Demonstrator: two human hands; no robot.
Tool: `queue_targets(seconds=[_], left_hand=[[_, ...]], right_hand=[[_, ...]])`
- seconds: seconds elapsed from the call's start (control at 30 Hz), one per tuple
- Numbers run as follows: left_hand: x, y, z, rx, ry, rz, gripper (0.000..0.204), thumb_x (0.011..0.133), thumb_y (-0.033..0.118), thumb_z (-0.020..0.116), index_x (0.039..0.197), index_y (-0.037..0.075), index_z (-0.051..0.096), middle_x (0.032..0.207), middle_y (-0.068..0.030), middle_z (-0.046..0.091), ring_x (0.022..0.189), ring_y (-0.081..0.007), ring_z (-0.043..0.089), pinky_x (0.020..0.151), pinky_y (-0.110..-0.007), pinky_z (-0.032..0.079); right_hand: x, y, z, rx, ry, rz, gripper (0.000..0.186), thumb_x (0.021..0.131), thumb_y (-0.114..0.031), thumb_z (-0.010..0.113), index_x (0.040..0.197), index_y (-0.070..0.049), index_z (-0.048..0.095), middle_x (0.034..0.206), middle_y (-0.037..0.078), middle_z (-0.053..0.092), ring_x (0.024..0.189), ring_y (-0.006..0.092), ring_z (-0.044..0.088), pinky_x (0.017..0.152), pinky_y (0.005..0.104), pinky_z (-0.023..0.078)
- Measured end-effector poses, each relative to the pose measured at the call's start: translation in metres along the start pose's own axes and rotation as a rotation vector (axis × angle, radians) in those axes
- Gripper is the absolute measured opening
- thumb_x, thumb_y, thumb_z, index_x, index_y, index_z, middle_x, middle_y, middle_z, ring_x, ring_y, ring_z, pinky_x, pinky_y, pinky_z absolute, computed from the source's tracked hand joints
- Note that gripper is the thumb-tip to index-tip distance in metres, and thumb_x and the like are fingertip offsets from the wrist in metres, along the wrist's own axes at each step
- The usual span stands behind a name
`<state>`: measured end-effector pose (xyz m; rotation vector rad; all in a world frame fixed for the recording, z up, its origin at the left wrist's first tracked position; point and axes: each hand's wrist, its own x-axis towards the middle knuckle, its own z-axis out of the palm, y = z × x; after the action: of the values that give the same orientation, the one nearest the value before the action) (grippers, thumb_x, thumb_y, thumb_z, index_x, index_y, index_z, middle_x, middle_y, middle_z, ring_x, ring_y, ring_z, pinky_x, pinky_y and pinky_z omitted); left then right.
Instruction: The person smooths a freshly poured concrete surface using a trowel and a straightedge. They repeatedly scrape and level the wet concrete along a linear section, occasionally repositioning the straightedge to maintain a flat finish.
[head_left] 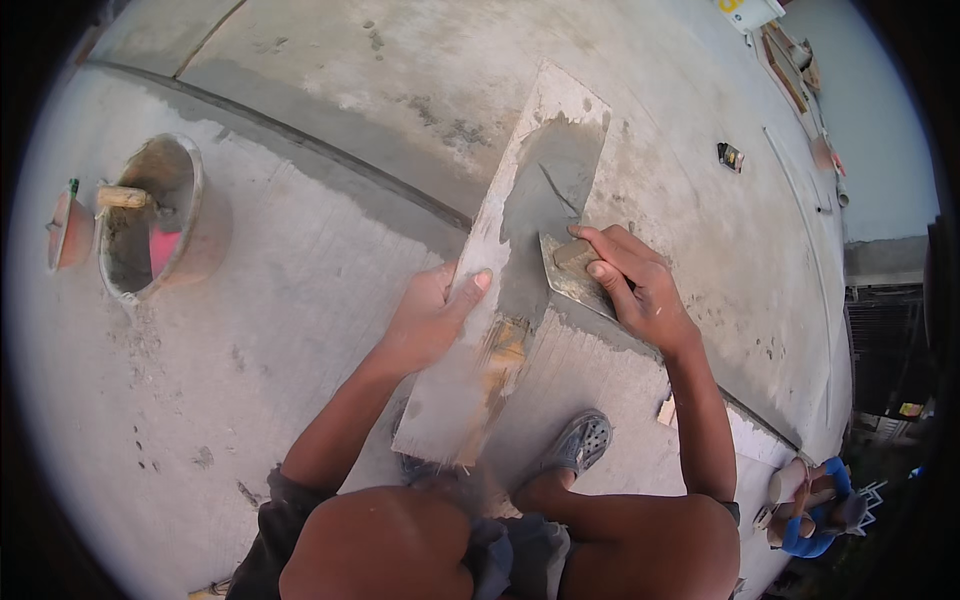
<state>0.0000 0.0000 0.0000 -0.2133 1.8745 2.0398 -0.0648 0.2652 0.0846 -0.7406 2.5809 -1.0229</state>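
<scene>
Past bent knees [375, 545] at lower centre, gripping a board [440, 400] at mid-frame with left fingers [432, 283] and a trowel [577, 286] with right fingers [607, 246], seemingly working grey mortar [525, 225], needing steady strokes next.

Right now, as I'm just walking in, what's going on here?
Someone with bent knees grips a long pale board in the left hand, thumb on top. The right hand holds a trowel, its blade by the board's right edge, next to a smear of grey paste on the board. A dirty bucket stands on the floor to the left, and another person in blue is at the lower right.
</scene>
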Motion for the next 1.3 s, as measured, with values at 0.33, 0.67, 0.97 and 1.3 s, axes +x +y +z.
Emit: queue_targets(seconds=[0.33,0.67,0.97,1.3], left_hand=[[-0.005,-0.038,0.020,0.134,0.086,-0.093,0.046,0.107,0.035,0.059,0.126,-0.006,0.066,0.102,-0.0081,0.072,0.091,-0.0091,0.062,0.082,-0.029,0.051],[-0.035,-0.058,0.026,0.224,0.442,0.115,0.045,0.109,0.032,0.057,0.132,-0.007,0.062,0.117,-0.0110,0.070,0.102,-0.0137,0.062,0.091,-0.029,0.048],[-0.038,-0.078,0.086,0.218,0.671,0.130,0.046,0.111,0.034,0.053,0.129,-0.008,0.058,0.115,-0.0135,0.068,0.103,-0.0159,0.063,0.093,-0.030,0.049],[-0.031,-0.086,0.099,0.219,0.595,0.092,0.049,0.111,0.036,0.053,0.130,-0.009,0.057,0.116,-0.0145,0.068,0.101,-0.0167,0.064,0.092,-0.031,0.050]], right_hand=[[-0.134,0.093,0.066,1.448,0.170,0.751,0.043,0.104,-0.023,0.058,0.140,0.002,0.060,0.123,0.017,0.070,0.102,0.0297,0.073,0.088,0.0401,0.060],[-0.291,0.161,0.045,1.212,0.748,0.822,0.040,0.096,-0.025,0.067,0.130,-0.004,0.067,0.116,0.012,0.071,0.103,0.0255,0.069,0.094,0.0411,0.056],[-0.276,0.175,0.034,-0.274,0.295,0.473,0.045,0.083,-0.004,0.078,0.127,-0.007,0.070,0.117,0.010,0.068,0.107,0.0326,0.061,0.093,0.0416,0.052],[-0.281,0.215,0.042,-0.410,0.303,0.468,0.045,0.081,-0.007,0.078,0.125,-0.011,0.071,0.114,0.006,0.069,0.107,0.0296,0.061,0.092,0.0431,0.051]])
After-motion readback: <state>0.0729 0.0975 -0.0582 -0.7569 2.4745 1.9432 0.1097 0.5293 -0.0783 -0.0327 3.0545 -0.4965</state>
